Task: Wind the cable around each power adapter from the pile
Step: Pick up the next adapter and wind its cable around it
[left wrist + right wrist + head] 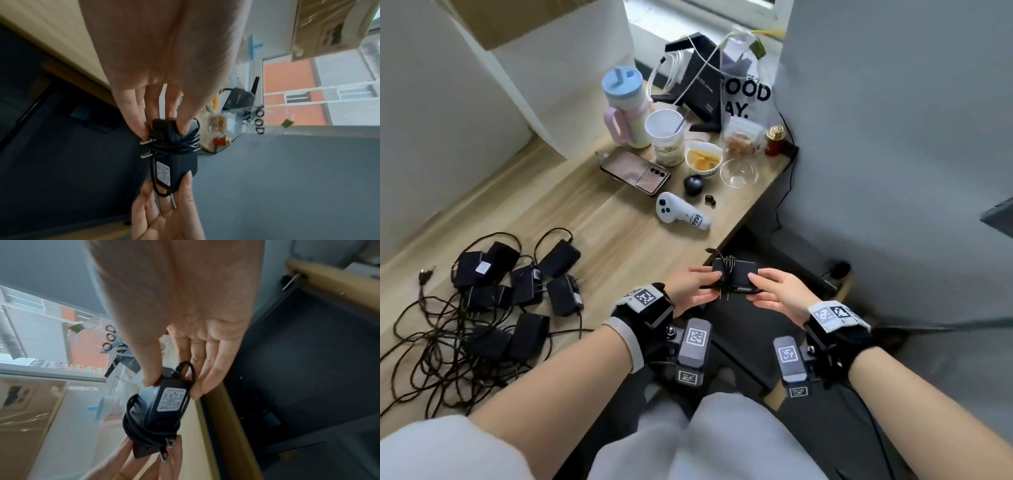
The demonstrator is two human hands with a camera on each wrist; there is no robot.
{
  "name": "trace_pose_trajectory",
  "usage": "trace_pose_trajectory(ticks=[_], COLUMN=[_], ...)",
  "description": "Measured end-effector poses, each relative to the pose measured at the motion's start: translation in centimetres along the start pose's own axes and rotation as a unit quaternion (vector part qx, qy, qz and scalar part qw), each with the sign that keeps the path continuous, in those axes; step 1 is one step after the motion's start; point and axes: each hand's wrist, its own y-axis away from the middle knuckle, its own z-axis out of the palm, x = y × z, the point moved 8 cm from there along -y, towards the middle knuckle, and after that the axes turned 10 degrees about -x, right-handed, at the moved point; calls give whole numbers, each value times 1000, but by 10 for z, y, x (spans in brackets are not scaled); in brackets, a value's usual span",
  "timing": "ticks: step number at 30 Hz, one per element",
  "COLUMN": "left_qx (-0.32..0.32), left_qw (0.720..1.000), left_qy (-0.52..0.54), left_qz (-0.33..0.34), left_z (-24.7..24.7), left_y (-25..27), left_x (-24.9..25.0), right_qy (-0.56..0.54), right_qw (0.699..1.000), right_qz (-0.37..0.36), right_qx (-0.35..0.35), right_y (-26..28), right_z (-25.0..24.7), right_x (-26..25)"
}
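Both hands hold one black power adapter (736, 275) just off the desk's front edge, with its cable (180, 142) wound several times around its middle. My left hand (697, 284) pinches the end with the two metal prongs (146, 148). My right hand (770, 289) pinches the opposite end, thumb on top, beside the white label (171, 400). The cable's plug tip (177, 369) loops free near my right fingers. A pile of black adapters (517, 291) with tangled cables (431, 346) lies on the desk to the left.
On the wooden desk (592, 222) beyond lie a white controller (681, 212), a phone (635, 173), cups (666, 137), a blue-lidded tumbler (625, 102), a snack bowl (703, 159) and a printed bag (746, 92). A grey partition (893, 137) stands on the right.
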Motion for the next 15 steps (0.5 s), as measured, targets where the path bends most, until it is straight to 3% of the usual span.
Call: trace_pose_trajectory(ticks=[6,15], left_qx=[6,26], left_qw=[999,994], left_qy=[-27,-40], left_qz=[-41,-95], left_z=[18,-6], left_y=[-50,-121], left_x=[-38,-97], right_qy=[-1,-131], right_qw=[998,982], right_qz=[62,96], right_qx=[21,100], right_y=[-7,-70], right_z=[-43,-76], right_x=[58,140])
